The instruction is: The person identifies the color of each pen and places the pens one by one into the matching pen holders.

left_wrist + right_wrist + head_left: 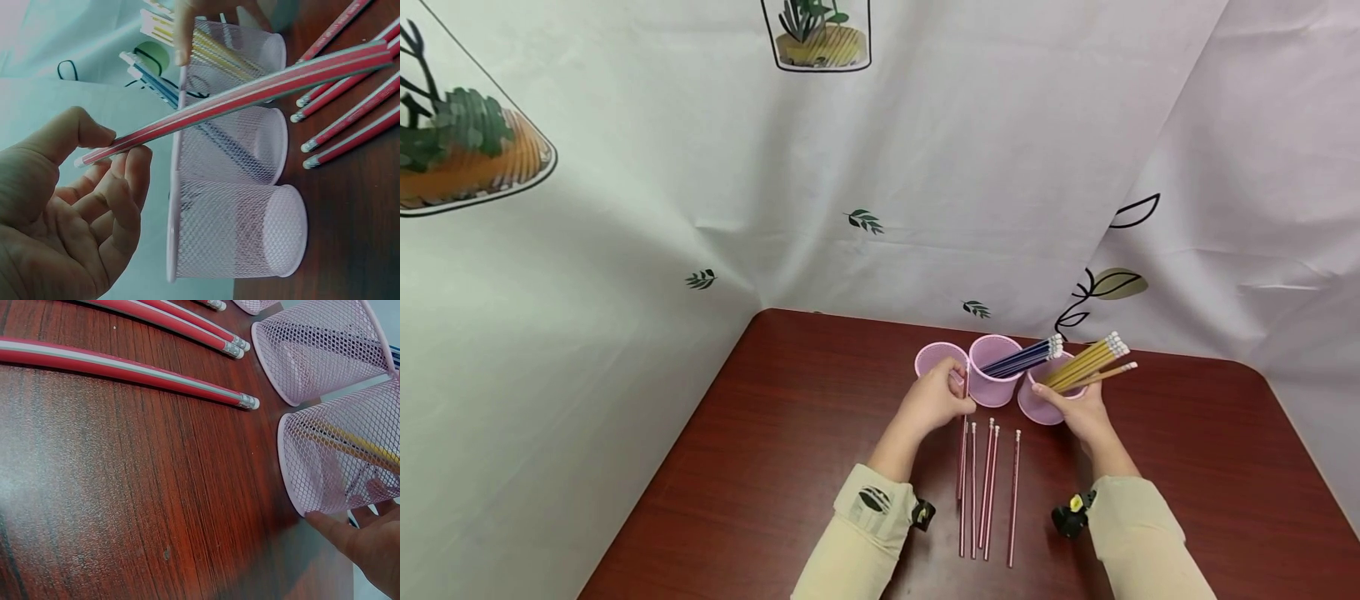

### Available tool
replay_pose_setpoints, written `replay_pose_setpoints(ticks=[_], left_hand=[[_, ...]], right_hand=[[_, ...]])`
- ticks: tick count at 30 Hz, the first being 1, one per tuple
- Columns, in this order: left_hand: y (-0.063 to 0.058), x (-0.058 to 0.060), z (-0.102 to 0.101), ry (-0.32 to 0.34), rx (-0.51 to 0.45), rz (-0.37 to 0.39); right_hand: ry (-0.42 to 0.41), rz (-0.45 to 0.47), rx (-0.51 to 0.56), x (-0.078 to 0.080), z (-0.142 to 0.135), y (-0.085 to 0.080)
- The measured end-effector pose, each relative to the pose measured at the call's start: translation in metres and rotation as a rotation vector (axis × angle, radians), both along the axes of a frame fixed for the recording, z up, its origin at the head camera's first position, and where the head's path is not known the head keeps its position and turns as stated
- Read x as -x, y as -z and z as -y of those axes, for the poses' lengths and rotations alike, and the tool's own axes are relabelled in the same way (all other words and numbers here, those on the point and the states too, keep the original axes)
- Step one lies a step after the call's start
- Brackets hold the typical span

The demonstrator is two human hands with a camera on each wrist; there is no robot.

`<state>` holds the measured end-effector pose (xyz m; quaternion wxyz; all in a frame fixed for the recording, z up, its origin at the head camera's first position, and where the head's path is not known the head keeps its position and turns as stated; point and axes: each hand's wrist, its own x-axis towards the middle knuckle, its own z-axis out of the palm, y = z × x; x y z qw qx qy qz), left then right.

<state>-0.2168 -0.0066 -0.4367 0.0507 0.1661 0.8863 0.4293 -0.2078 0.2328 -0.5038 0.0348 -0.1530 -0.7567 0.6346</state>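
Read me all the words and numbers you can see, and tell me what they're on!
None can be read clearly.
Red pencil lying on the table: faint printing, too blurred to read.
Red pencil in the left hand: stripes, no readable letters.
Left sleeve cuff: a dark mark; any writing is too small to read.
Backdrop cloth: drawn plants, no words that I can see.

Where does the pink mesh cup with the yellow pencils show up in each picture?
Head: the pink mesh cup sits lower right of centre, held by the right hand.
Left wrist: the cup near the top, right of centre.
Right wrist: the cup at the right edge, cut off.
Shared landmark: the neighbouring cup of blue pencils, beside it in every view.
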Motion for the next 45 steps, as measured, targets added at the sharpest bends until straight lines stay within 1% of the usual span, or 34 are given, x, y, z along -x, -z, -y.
replay_pose_setpoints(ticks=[3, 6, 7, 11, 16, 19, 22, 26, 28, 30, 32, 35, 38, 41, 45], left_hand=[[-0.006, 0.001, 0.002, -0.030, -0.050, 0.003], [-0.013, 0.003, 0.005, -0.075, -0.074, -0.017], [-0.016, 0.003, 0.005, -0.088, -0.087, -0.019], [-0.027, 0.007, 0.009, -0.132, -0.125, -0.049], [-0.043, 0.011, 0.016, -0.161, -0.192, -0.063], [-0.053, 0.015, 0.019, -0.178, -0.214, -0.099], [-0.060, 0.018, 0.023, -0.210, -0.222, -0.160], [-0.064, 0.021, 0.027, -0.273, -0.230, -0.235], [-0.063, 0.023, 0.028, -0.303, -0.233, -0.269], [-0.058, 0.026, 0.030, -0.323, -0.246, -0.291], [-0.050, 0.028, 0.031, -0.341, -0.262, -0.314], [-0.034, 0.031, 0.033, -0.368, -0.272, -0.333], [-0.016, 0.034, 0.036, -0.406, -0.278, -0.319], [0.001, 0.035, 0.038, -0.450, -0.304, -0.269], [0.015, 0.036, 0.039, -0.490, -0.330, -0.232]], right_hand=[[-0.001, -0.005, 0.000, 0.000, 0.000, 0.001], [-0.013, -0.013, -0.005, 0.001, -0.002, 0.005], [-0.006, -0.014, 0.003, 0.002, -0.003, 0.008], [-0.007, -0.022, 0.009, 0.009, -0.011, 0.022], [-0.005, -0.052, 0.026, 0.019, -0.021, 0.044], [-0.009, -0.057, 0.029, 0.022, -0.025, 0.051], [-0.008, -0.051, 0.026, 0.023, -0.026, 0.053], [-0.001, -0.054, 0.029, 0.024, -0.026, 0.055], [0.004, -0.060, 0.032, 0.025, -0.026, 0.057], [0.005, -0.059, 0.033, 0.026, -0.027, 0.058], [0.008, -0.059, 0.029, 0.026, -0.027, 0.059], [0.008, -0.056, 0.019, 0.024, -0.025, 0.056], [0.001, -0.055, 0.004, 0.020, -0.021, 0.049], [-0.006, -0.057, -0.004, 0.018, -0.020, 0.044], [0.012, -0.055, 0.002, 0.020, -0.022, 0.049]])
